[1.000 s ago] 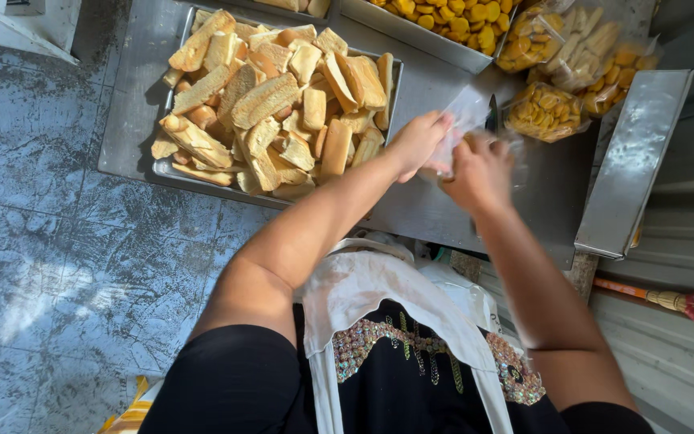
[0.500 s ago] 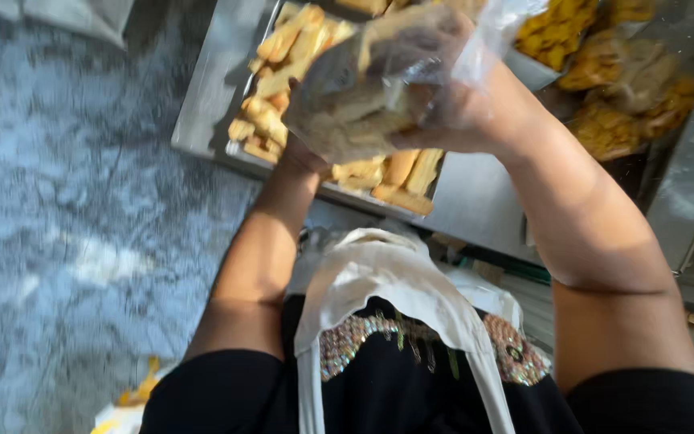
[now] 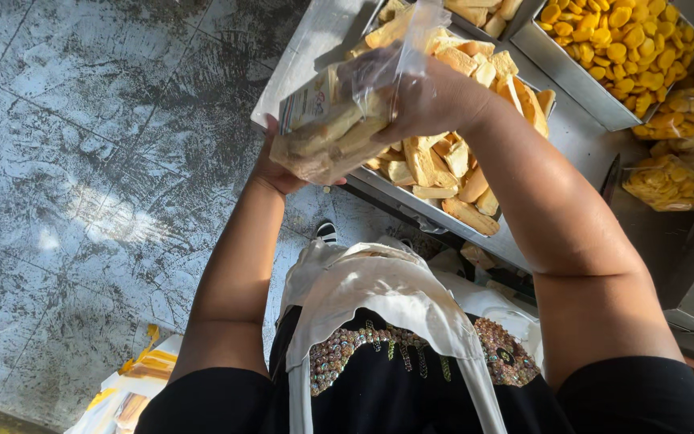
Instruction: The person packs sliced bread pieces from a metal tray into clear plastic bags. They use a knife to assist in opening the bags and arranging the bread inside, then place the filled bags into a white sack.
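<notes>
At upper centre, my left hand (image 3: 279, 165) cradles the clear snack bag (image 3: 335, 128) underneath while my right hand (image 3: 427, 100) pinches its top shut.

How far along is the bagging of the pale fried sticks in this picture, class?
Done: several sealed clear bags of yellow snacks lie at the right. In hand: the left hand supports a clear plastic bag of pale sticks from below, while the right hand pinches its neck. Left: the metal tray of pale sticks remains well filled.
</notes>
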